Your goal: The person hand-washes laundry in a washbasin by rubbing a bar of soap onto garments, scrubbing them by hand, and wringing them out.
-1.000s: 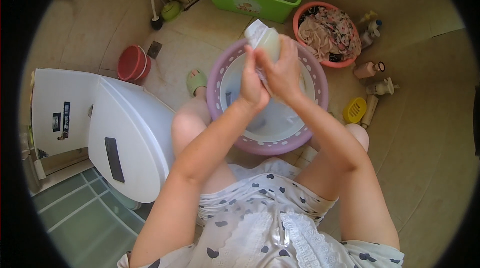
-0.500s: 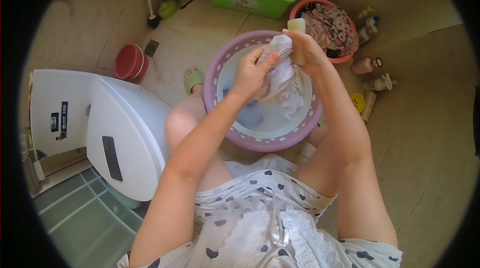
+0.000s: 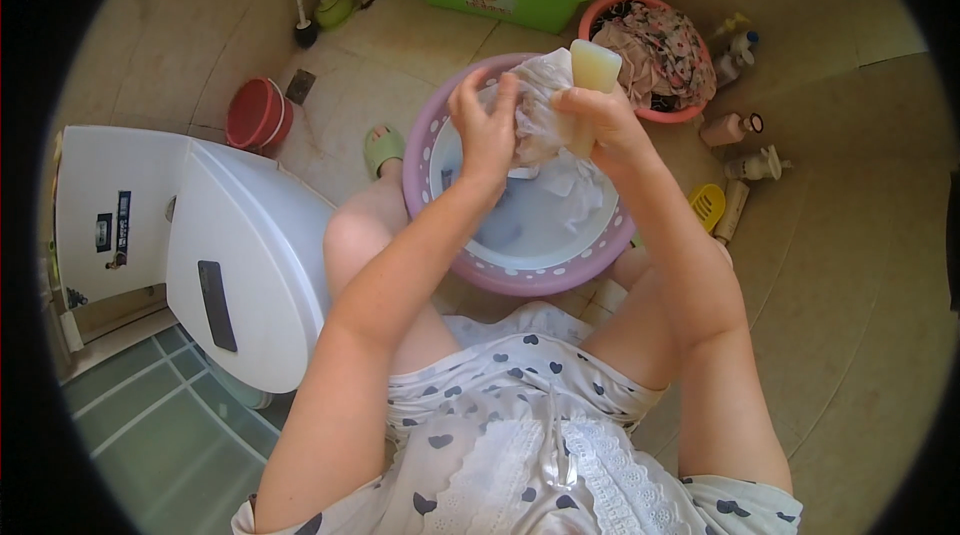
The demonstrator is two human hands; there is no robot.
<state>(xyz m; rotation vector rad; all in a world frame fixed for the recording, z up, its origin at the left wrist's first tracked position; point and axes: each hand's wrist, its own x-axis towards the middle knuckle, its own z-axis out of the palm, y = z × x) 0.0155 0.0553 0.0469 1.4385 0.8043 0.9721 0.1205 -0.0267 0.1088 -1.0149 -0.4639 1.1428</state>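
Note:
A long pale-yellow bar of soap (image 3: 596, 65) stands up out of my right hand (image 3: 610, 125), which is closed around it. The right thumb also presses on a wet white cloth (image 3: 545, 85) bunched beside the soap. My left hand (image 3: 483, 130) is at the cloth's left side, thumb and fingers apart; part of its contact with the cloth is hidden. Both hands are above a purple-rimmed basin (image 3: 425, 170) of cloudy water. More white fabric (image 3: 580, 197) trails into the water, and something dark lies under the surface.
A green tub (image 3: 500, 0) of water stands at the far side, beside a pink basin (image 3: 672, 116) heaped with clothes. Several bottles (image 3: 757, 165) line the right wall. A red bucket (image 3: 258, 115) and a white lidded appliance (image 3: 250, 275) with a phone (image 3: 216, 305) are left.
My left hand has loosened its grip on the cloth and shifted left. My right hand has turned, its thumb now across the cloth and soap. The soap tilts more toward me.

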